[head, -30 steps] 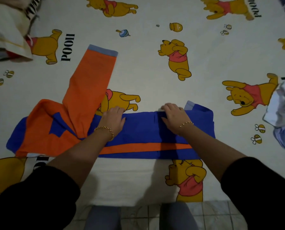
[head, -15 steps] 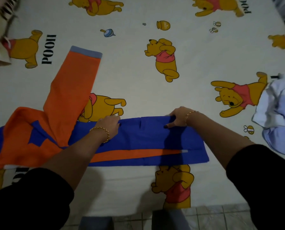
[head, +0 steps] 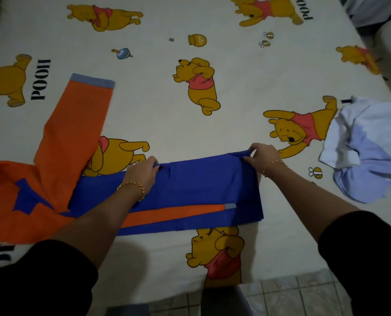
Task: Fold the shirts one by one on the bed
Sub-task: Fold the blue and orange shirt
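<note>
1. Along the bed's (head: 235,92) front edge, the blue-and-orange shirt (head: 201,188) is lying flat, with its orange sleeve (head: 76,124) pointing away.
2. Left hand (head: 142,172) is pinching its far edge.
3. Right hand (head: 261,156) is pinching its far right corner.
4. Pale blue shirt (head: 367,151) is lying crumpled at the right edge.

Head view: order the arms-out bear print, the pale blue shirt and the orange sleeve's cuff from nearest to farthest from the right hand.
From the right hand, gripping the blue shirt:
1. bear print, just to its right.
2. pale blue shirt, farther right.
3. cuff, far left, up the bed.
</note>
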